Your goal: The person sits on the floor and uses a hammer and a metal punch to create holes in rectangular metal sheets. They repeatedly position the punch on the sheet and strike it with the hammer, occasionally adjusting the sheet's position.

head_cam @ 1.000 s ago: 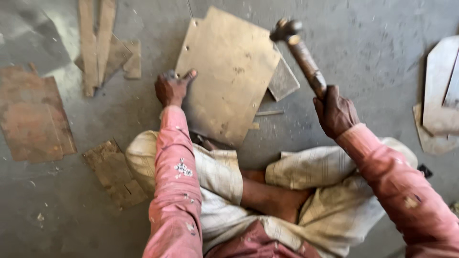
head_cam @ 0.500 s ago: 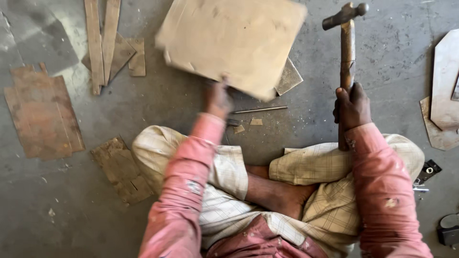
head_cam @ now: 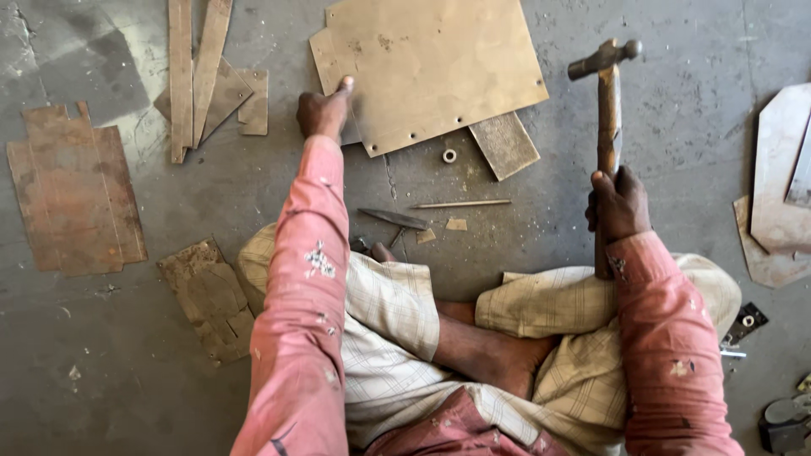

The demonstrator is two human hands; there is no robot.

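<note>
The large brass-coloured sheet (head_cam: 431,67) is lying flat on the grey concrete floor (head_cam: 676,110), far centre, holes already showing along its near edge; no blow is landing yet. The left hand (head_cam: 325,110) is pressing its left edge, fingers curled, while the right hand (head_cam: 618,207) is wrapping tight around an upright wooden-handled hammer (head_cam: 606,93).

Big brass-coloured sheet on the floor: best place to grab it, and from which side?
Probably the near-left edge of the metal sheet, where the left hand already touches it. It lies flat on the concrete floor, so a fingertip must lift an edge first. That corner is bare; the near-right corner overlaps a small grey plate.
</note>
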